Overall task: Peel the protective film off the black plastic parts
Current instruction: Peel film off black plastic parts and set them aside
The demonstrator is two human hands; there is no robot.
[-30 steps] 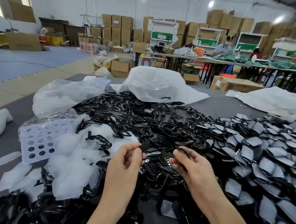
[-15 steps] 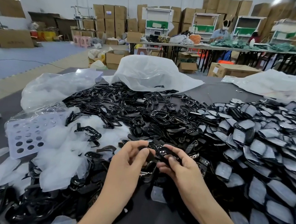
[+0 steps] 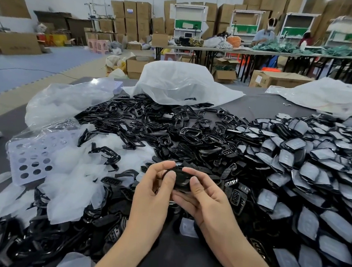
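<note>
Black oval plastic part (image 3: 180,178) is held up between both hands, above the near middle of the dark grey table (image 3: 260,104). Left hand (image 3: 153,196) grips the left end: thumb on the near face, index finger curled over the far edge. Right hand (image 3: 209,202) grips the right end in the same way, thumb pressed on the near face, remaining fingers curled beneath. Both sets of fingers are clamped on the part (whether film covers its face cannot be told; the surface is blurred).

Surroundings:

- Heap of bare black plastic frames (image 3: 149,128) lies directly beyond the hands and extends toward the near left corner.
- Heap of black plastic parts faced with pale grey film (image 3: 297,165) fills the right side of the table.
- Pile of white translucent film pieces (image 3: 74,179) lies left of the hands, touching the frames.
- Lavender perforated sheet in a clear bag (image 3: 31,159) rests at the left edge of that pile.
- Crumpled white plastic bag (image 3: 182,84) stands at the far edge of the frame heap.
</note>
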